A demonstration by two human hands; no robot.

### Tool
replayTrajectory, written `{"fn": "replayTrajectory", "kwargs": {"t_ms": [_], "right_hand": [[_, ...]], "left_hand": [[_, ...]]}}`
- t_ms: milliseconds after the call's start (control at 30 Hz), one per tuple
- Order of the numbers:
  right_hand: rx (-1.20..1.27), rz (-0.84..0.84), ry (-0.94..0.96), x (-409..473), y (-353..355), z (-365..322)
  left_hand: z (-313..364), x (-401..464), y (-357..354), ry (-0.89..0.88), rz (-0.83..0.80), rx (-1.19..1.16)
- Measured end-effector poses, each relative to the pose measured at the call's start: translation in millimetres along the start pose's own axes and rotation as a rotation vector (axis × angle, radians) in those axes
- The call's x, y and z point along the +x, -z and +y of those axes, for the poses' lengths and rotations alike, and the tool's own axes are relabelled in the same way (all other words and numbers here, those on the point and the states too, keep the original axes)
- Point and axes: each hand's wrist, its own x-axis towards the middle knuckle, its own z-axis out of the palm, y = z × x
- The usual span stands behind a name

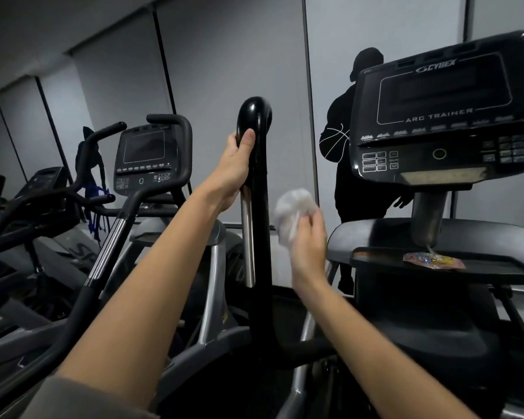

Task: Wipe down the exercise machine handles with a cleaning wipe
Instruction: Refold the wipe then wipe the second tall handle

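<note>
A tall black upright handle (259,213) with a rounded top rises in the middle of the view, with a chrome bar on its left side. My left hand (235,167) grips the handle near its top, thumb pressed on the front. My right hand (307,240) holds a crumpled white cleaning wipe (294,211) just right of the handle, a small gap apart from it. The wipe bunches above my fingers and looks slightly blurred.
The machine's black console (442,116) stands at the upper right, with a tray (375,258) below it holding a small colourful wrapper (433,261). A second machine (147,155) with curved handles stands at left. A dark figure decal marks the wall behind.
</note>
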Motion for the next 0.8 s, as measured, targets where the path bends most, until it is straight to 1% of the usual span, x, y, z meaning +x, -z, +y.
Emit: {"fn": "replayTrajectory", "kwargs": {"t_ms": [67,100,167,233,300,367,433,500,600,700,767,800], "right_hand": [[0.171,-0.137,-0.097,42,-30,-28],[0.195,-0.211,-0.126,55,-44,-36],[0.157,-0.334,-0.159,67,-59,-38],[0.129,-0.406,-0.205,63,-55,-33],[0.135,-0.429,-0.261,57,-46,-30],[0.124,-0.419,-0.306,52,-42,-29],[0.05,-0.416,-0.316,42,-41,-22],[-0.007,-0.416,-0.358,19,-31,-5],[0.02,-0.415,-0.432,-9,-16,16],[0.013,-0.411,-0.487,-18,-8,28],[-0.029,-0.462,-0.529,-27,5,40],[-0.072,-0.493,-0.521,-32,13,47]], "left_hand": [[2,-2,-2,0.011,-0.001,0.006],[2,-3,-2,0.014,0.001,0.001],[3,-5,-2,0.014,0.001,-0.018],[3,-7,-2,0.02,0.003,-0.011],[3,-9,-2,0.038,0.005,0.0],[4,-11,-2,0.093,0.004,0.022],[4,-10,-2,0.129,0.012,0.13],[4,-10,-1,0.101,0.016,0.235],[1,-12,-2,0.037,-0.012,0.239],[1,-13,-1,0.046,-0.011,0.19],[0,-12,1,0.049,-0.007,0.175],[0,-12,0,0.046,-0.004,0.18]]}}
